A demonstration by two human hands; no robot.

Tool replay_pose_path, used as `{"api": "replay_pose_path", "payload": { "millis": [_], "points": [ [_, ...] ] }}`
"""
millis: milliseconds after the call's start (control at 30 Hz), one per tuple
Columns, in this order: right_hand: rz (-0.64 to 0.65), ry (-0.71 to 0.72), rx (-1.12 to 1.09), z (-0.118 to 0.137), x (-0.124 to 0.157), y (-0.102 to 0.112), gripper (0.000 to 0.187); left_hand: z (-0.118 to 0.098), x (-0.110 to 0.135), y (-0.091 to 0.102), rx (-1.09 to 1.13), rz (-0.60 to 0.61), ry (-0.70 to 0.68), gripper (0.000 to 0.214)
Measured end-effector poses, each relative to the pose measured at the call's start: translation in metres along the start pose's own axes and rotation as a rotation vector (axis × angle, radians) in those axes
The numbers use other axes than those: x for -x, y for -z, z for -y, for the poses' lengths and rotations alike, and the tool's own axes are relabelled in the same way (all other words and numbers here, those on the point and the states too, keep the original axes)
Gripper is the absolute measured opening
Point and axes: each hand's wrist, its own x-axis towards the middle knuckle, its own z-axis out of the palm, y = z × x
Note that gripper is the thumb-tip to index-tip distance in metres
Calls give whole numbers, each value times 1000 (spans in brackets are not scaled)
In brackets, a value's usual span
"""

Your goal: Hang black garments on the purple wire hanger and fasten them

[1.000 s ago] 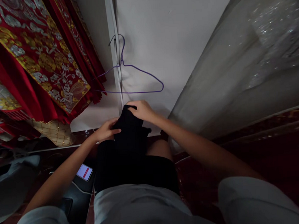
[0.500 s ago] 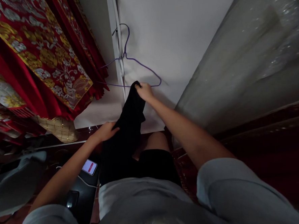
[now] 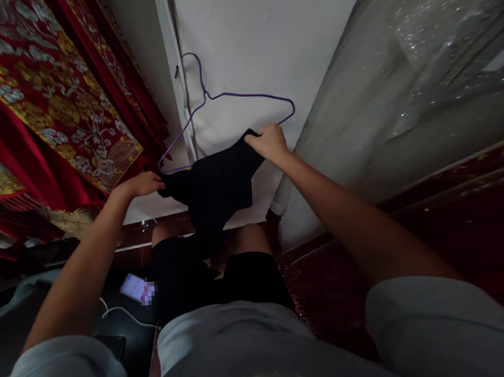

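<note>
From my remote station, head view: white wall (image 3: 264,45) fills the background. Plastic-covered panel (image 3: 379,101) leans diagonally across the right side. Red embroidered cloth (image 3: 71,97), gold and silver floral work, hangs at upper left, its lower corner pointing down and right. Dark surface (image 3: 137,346) beside the wearer's left thigh.

Black garment (image 3: 224,184) is spread in the air between the two hands, above the wearer's knees. Long axis of the stretched upper part runs from lower left to upper right, so the right end sits higher. The loose lower portion points down toward the lap; where it meets the black shorts (image 3: 257,276) I cannot separate the edges.

Purple wire hanger (image 3: 250,95) is directly behind, hook uppermost and curling left; the middle of its bottom bar is hidden by the cloth. Its left corner sits lower than its right, roughly parallel to the garment.

Left hand (image 3: 143,185): grip pinched on the garment's left end. Right hand (image 3: 271,143): grip clamped on the upper right corner, overlapping the bottom bar; contact with the wire I cannot tell.

Lit phone (image 3: 133,287) lies on the dark surface, white cable (image 3: 132,317) just beside it.
</note>
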Motion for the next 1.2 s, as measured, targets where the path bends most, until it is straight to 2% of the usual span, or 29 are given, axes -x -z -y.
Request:
{"api": "replay_pose_path", "payload": {
  "millis": [67,100,133,233,333,433,533,600,700,800,867,933,1067,1100,1200],
  "points": [
    [-11,44,-68,-8,-1,-10,40,3,-2,1,95,204,83,21],
    [-17,58,-94,-10,-2,-15,39,4,-2,1,131,233,107,21],
    [-23,62,-108,-12,-2,-18,38,6,0,3,150,209,116,21],
    [-22,27,-76,-12,-3,-22,39,7,4,17,65,-69,69,24],
    [-6,13,-51,-7,1,-21,41,-6,1,37,-65,-368,-111,29],
    [44,36,-114,-3,13,-22,43,-34,-13,45,33,-434,-370,20],
    [109,82,-216,-4,27,-24,34,-56,-28,42,127,-507,-518,43],
    [93,177,-283,-8,33,-21,25,-59,-32,42,111,-551,-496,54],
    [-74,328,-354,-16,36,-8,25,-48,-30,49,52,-539,-406,50],
    [-291,328,-336,-20,34,10,35,-37,-26,56,-4,-549,-376,42],
    [-359,295,-332,-20,30,24,34,-34,-27,57,-33,-573,-377,36],
    [-307,298,-388,-19,23,37,29,-33,-29,54,-31,-606,-371,30],
    [-2,356,-569,-15,10,62,34,-31,-30,45,29,-616,-326,25],
    [13,369,-600,-12,8,66,34,-31,-29,43,39,-606,-314,25],
    [-58,390,-630,-1,7,71,30,-31,-30,38,63,-598,-307,20]
  ]
}}
